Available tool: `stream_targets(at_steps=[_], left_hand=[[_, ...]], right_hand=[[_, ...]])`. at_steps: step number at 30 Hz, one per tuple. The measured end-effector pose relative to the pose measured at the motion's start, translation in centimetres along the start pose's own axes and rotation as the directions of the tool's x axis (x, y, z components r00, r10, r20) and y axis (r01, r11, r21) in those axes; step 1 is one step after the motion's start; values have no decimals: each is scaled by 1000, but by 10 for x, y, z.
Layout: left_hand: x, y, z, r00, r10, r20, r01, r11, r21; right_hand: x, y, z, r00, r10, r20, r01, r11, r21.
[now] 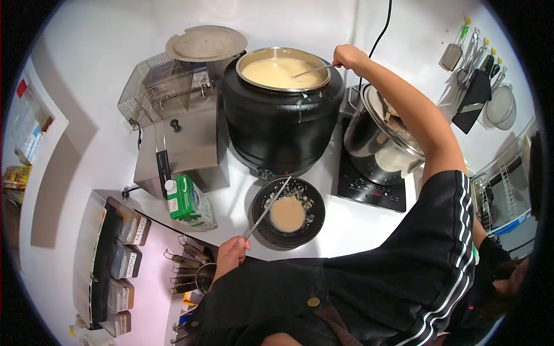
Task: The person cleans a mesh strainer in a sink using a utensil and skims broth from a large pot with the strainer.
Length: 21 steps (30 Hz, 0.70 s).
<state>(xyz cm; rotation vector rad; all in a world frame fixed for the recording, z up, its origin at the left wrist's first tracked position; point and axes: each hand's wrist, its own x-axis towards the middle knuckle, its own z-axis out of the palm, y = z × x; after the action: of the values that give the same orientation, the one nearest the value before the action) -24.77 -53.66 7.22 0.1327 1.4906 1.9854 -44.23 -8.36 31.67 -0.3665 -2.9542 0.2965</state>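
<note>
My right hand (350, 57) grips a long metal handle (314, 71), like a ladle's, over the rim of a black soup kettle (281, 127). Its lower end goes into pale, creamy soup (268, 70), so what it carries is hidden. Near the counter's front edge, my left hand (232, 252) is closed on a thin metal stick-like utensil (267, 209). That utensil slants across a black bowl (318, 225), its tip by the far rim. Inside the bowl lie beige liquid (288, 215) and small pale bits around it.
Right of the kettle, a steel pot (369, 144) with a lid sits on an induction cooker (369, 193). A green and white carton (193, 205) stands left of the bowl, before a steel fryer (196, 155) with wire baskets (158, 92). Another person (508, 282) is at right.
</note>
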Motion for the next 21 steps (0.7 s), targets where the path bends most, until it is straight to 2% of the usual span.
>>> stream_targets(at_steps=[3, 5, 6, 7, 9, 10, 11, 13, 14, 18, 21], left_hand=[[1, 1, 1, 999, 1, 43, -1, 1000, -2], [0, 1, 2, 999, -6, 37, 6, 1000, -11], [0, 2, 3, 999, -10, 35, 11, 1000, -19], [-1, 3, 4, 999, -9, 31, 10, 1000, -23], [-3, 6, 6, 999, -21, 24, 22, 998, -61], [-3, 5, 6, 1000, -18, 21, 20, 998, -65], [-3, 2, 4, 1000, -13, 21, 14, 998, -66], [-2, 1, 3, 1000, -4, 19, 5, 997, -71], [-2, 1, 3, 1000, -5, 15, 7, 997, -79], [-5, 8, 5, 1000, -14, 0, 14, 997, -81], [-5, 9, 5, 1000, -9, -5, 9, 997, -78]], right_hand=[[-3, 3, 2, 999, -31, -19, 32, 999, 19], [-4, 4, 0, 999, 41, -35, -34, 985, 167], [-1, 9, 2, 999, -34, -40, 41, 980, 193], [5, 16, 3, 999, -38, -38, 45, 980, 192], [11, 19, 1, 991, -125, 44, 118, 983, 142], [8, 17, 2, 999, -24, 37, 13, 964, 267], [6, 14, 2, 999, -29, 37, 18, 965, 263], [-4, 2, -2, 986, 157, 61, -168, 896, 411], [-14, -5, -3, 981, 190, 25, -177, 850, 496], [-19, -7, -5, 984, 175, 35, -168, 839, 518], [-12, 0, 1, 971, 232, 58, -228, 829, 510]])
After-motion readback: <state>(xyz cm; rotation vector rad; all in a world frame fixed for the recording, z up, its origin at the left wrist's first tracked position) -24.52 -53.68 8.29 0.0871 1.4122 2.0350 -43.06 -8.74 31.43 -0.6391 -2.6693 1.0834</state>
